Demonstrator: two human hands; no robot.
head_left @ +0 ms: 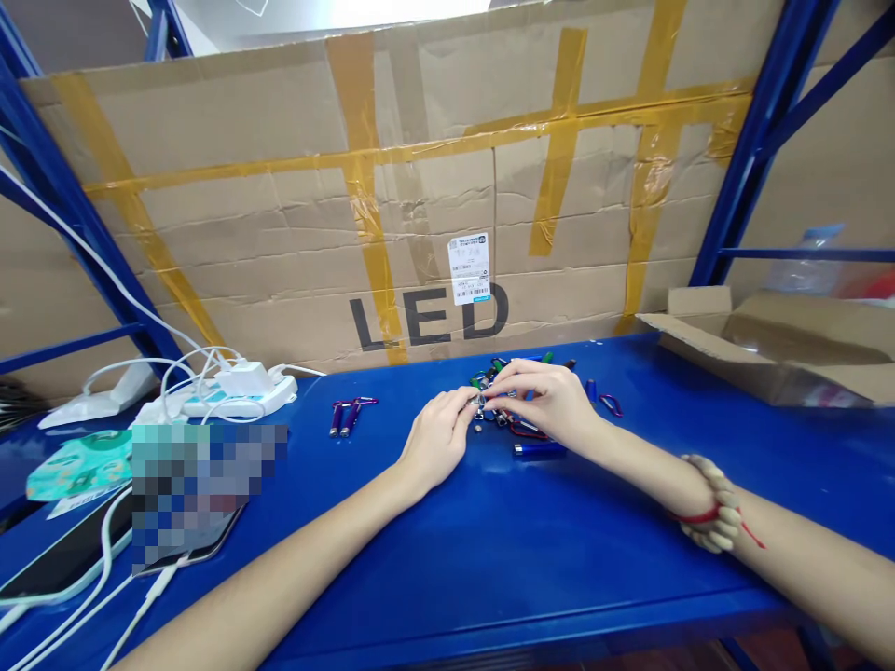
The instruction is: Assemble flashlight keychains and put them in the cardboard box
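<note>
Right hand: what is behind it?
Beyond the right hand, a green piece and the taped cardboard show; whatever the hand itself covers cannot be seen.

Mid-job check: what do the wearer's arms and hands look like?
The left hand and right hand are ungloved, no sleeves showing. The right wrist wears a pale, round-beaded bracelet and a red cord with a loose end; the left wrist is bare.

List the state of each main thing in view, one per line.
Left hand, pinching metal piece
Right hand, pinching metal piece
Purple tubes, side by side, carabiners attached
Blue tube, lying flat
Carton, open
Cardboard, upright, taped
Left phone, dark screen
Other phone, cable attached
Beads, strung and worn
</note>
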